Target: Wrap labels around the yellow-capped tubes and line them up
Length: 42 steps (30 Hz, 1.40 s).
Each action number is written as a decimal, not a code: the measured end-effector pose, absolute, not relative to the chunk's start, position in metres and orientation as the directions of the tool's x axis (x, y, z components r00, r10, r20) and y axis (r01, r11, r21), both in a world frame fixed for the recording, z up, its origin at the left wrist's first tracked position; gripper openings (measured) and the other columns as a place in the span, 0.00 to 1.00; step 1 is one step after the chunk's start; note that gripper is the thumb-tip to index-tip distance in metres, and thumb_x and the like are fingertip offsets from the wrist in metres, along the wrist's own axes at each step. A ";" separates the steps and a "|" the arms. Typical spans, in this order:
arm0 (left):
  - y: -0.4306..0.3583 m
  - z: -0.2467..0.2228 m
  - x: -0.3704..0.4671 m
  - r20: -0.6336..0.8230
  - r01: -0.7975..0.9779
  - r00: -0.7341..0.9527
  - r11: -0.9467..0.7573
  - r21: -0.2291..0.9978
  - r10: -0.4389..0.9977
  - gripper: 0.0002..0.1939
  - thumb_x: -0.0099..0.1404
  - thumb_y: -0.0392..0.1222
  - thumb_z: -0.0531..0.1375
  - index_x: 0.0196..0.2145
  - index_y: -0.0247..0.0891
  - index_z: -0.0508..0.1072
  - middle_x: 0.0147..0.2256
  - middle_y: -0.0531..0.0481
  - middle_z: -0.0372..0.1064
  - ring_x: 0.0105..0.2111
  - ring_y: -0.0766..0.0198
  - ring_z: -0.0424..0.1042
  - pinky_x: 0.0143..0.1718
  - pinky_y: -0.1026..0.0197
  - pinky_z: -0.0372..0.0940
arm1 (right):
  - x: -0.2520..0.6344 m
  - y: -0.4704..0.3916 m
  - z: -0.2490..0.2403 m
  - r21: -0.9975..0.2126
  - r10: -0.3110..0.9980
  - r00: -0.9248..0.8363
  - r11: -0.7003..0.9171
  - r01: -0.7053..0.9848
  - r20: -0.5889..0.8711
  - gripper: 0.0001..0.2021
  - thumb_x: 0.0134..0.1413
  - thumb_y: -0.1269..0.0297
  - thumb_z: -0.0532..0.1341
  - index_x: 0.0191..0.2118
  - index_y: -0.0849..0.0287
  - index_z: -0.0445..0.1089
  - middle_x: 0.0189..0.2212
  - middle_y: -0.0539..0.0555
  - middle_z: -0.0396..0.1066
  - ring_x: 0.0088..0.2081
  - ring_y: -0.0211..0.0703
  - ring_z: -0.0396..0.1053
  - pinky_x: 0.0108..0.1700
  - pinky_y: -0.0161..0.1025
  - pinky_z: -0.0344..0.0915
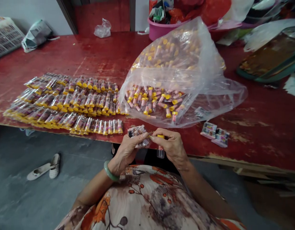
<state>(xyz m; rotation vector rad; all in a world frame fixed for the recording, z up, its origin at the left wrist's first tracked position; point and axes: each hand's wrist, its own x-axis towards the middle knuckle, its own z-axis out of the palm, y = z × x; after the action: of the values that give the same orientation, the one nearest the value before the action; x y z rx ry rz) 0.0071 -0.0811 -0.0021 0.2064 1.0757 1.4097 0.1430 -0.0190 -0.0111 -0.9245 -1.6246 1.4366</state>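
Close to the table's front edge, my left hand is closed around a small stack of printed plastic packets. My right hand holds a small clear tube with a yellow cap, cap up, while its thumb and forefinger pinch at the packets' edge beside my left thumb. Just beyond my hands lies a big clear plastic bag whose mouth shows many loose yellow-capped tubes. Layered rows of wrapped tubes lie to the left.
Two small piles of printed packets lie on the red table at right. Behind the bag stands a pink basin full of things. A teal-rimmed container is far right, a white basket far left. White shoes lie on the floor.
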 end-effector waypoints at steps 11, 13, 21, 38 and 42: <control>-0.083 -0.004 0.002 -0.517 -0.727 -0.302 0.157 0.668 0.801 0.18 0.44 0.39 0.75 0.33 0.30 0.77 0.31 0.48 0.76 0.27 0.65 0.73 0.32 0.63 0.69 | 0.181 -0.031 -0.012 -0.979 0.834 -0.546 -0.169 -0.116 -0.079 0.10 0.55 0.58 0.65 0.42 0.55 0.72 0.30 0.49 0.69 0.25 0.34 0.66 0.25 0.32 0.64; -0.084 -0.004 0.004 -0.518 -0.744 -0.299 0.144 0.652 0.801 0.17 0.44 0.39 0.75 0.31 0.30 0.77 0.28 0.50 0.75 0.24 0.68 0.71 0.28 0.65 0.68 | 0.186 -0.037 -0.011 -0.987 0.837 -0.546 -0.082 -0.139 0.007 0.09 0.56 0.62 0.64 0.43 0.53 0.70 0.36 0.50 0.68 0.29 0.35 0.70 0.30 0.34 0.67; -0.089 -0.003 0.012 -0.501 -0.749 -0.266 0.150 0.645 0.823 0.18 0.48 0.42 0.74 0.35 0.31 0.76 0.30 0.49 0.74 0.26 0.66 0.72 0.28 0.64 0.69 | 0.178 -0.054 -0.008 -0.956 0.882 -0.369 0.263 -0.133 0.294 0.09 0.55 0.69 0.63 0.43 0.56 0.70 0.41 0.53 0.66 0.36 0.40 0.72 0.35 0.38 0.71; -0.091 0.004 0.016 -0.594 -0.846 -0.187 0.179 0.502 0.782 0.18 0.44 0.40 0.75 0.30 0.33 0.74 0.27 0.52 0.72 0.23 0.67 0.71 0.23 0.66 0.72 | 0.167 -0.068 -0.017 -0.622 0.667 -0.146 0.739 0.259 0.731 0.12 0.51 0.71 0.67 0.43 0.59 0.71 0.35 0.55 0.73 0.36 0.43 0.73 0.36 0.40 0.73; -0.091 0.002 0.013 -0.611 -0.857 -0.183 0.181 0.483 0.770 0.16 0.47 0.38 0.74 0.31 0.33 0.74 0.27 0.51 0.73 0.23 0.67 0.72 0.24 0.65 0.72 | 0.168 -0.066 -0.015 -0.538 0.603 -0.149 0.779 0.322 0.784 0.14 0.50 0.73 0.67 0.44 0.60 0.71 0.35 0.55 0.73 0.36 0.43 0.74 0.36 0.41 0.74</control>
<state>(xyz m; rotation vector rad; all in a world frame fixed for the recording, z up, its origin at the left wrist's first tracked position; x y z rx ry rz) 0.0125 -0.0907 0.0017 -0.1153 0.9798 1.4570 0.1676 -0.0664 -0.0148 -0.7240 -1.7526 0.2864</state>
